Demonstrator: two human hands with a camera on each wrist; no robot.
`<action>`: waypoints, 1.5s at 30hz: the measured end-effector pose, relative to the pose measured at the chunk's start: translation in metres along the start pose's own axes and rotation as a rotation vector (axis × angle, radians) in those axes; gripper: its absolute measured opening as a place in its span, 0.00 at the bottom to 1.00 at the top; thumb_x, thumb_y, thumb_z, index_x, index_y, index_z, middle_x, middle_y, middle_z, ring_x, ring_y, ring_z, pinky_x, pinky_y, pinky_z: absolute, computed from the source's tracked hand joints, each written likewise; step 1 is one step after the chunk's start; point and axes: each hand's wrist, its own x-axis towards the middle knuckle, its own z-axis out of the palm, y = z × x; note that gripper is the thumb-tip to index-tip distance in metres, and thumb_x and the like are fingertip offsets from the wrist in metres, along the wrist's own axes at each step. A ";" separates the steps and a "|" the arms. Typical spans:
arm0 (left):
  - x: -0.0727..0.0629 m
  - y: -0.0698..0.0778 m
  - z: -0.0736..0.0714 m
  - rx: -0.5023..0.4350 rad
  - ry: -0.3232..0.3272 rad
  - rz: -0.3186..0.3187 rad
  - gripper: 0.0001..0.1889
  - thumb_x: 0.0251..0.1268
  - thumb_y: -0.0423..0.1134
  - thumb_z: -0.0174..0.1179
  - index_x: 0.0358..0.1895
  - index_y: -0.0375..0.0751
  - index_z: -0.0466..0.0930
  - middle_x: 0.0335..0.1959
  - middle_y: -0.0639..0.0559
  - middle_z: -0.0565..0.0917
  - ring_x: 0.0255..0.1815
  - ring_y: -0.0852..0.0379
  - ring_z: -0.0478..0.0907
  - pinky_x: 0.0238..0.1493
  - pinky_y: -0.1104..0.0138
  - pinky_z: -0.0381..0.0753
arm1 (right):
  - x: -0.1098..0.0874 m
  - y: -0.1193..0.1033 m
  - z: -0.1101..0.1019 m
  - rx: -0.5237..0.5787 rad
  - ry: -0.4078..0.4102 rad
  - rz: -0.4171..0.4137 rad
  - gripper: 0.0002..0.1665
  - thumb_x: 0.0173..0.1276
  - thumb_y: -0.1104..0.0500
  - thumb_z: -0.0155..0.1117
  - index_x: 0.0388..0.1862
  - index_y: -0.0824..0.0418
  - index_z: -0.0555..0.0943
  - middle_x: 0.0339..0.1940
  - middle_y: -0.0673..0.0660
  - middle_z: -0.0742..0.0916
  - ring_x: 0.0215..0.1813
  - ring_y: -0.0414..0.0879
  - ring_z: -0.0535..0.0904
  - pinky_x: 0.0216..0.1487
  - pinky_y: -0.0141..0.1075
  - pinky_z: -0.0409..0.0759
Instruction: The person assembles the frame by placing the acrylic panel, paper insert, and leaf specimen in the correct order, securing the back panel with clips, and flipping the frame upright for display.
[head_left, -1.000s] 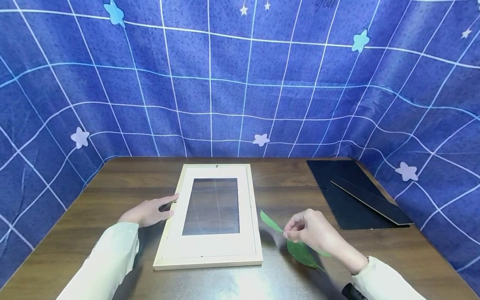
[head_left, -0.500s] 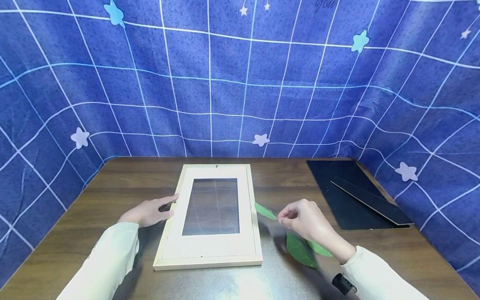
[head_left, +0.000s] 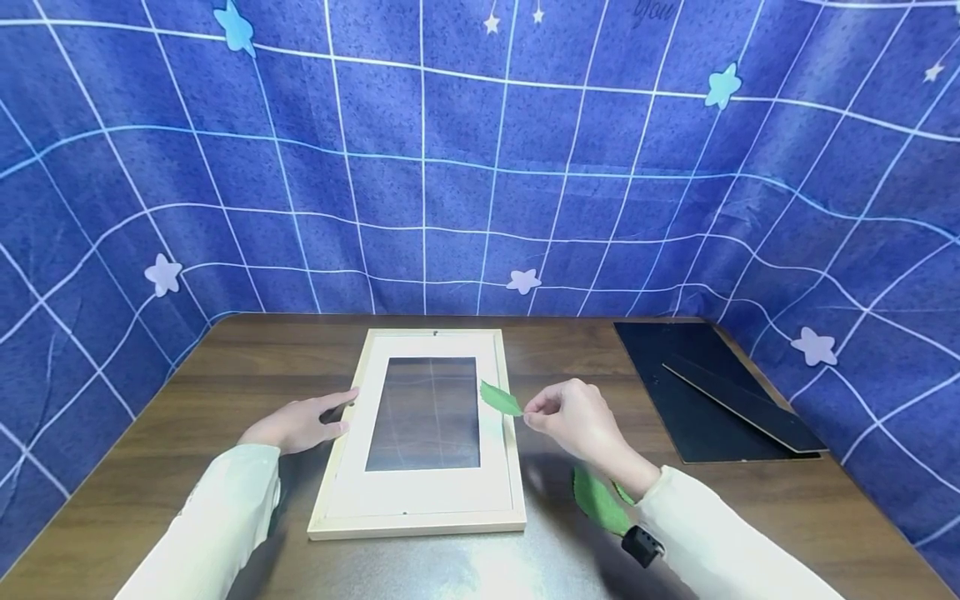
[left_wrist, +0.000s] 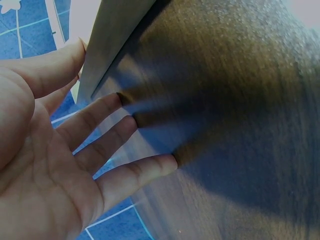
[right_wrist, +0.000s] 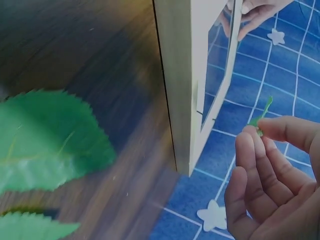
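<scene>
A pale wooden picture frame (head_left: 416, 527) with a white mat (head_left: 435, 493) and a clear middle lies on the table. My left hand (head_left: 296, 423) rests at its left side, thumb and index fingertip against the frame's edge, the other fingers spread in the left wrist view. My right hand (head_left: 573, 421) pinches a small green leaf (head_left: 500, 398) by its stem end. The leaf overlaps the mat's right strip in the head view. In the right wrist view, the right hand (right_wrist: 275, 175) holds this leaf (right_wrist: 265, 110) between thumb and fingertips, seen nearly edge-on.
A larger green leaf (head_left: 600, 502) lies on the table, partly under the right forearm, with another leaf (right_wrist: 37, 227) beside it. At the right, a black backing board (head_left: 652, 350) bears a narrow black stand piece (head_left: 742, 402). A blue curtain (head_left: 465, 192) surrounds the table.
My right hand has moved left and away from me, carrying the small leaf from beside the frame to over its right side. The left hand has stayed put.
</scene>
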 end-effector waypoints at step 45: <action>0.007 -0.001 0.001 0.059 0.030 0.008 0.31 0.77 0.45 0.55 0.78 0.38 0.61 0.69 0.21 0.67 0.70 0.20 0.62 0.64 0.31 0.64 | 0.067 -0.060 0.079 -0.164 -0.142 0.032 0.06 0.65 0.59 0.71 0.30 0.51 0.91 0.36 0.47 0.91 0.34 0.43 0.81 0.29 0.39 0.78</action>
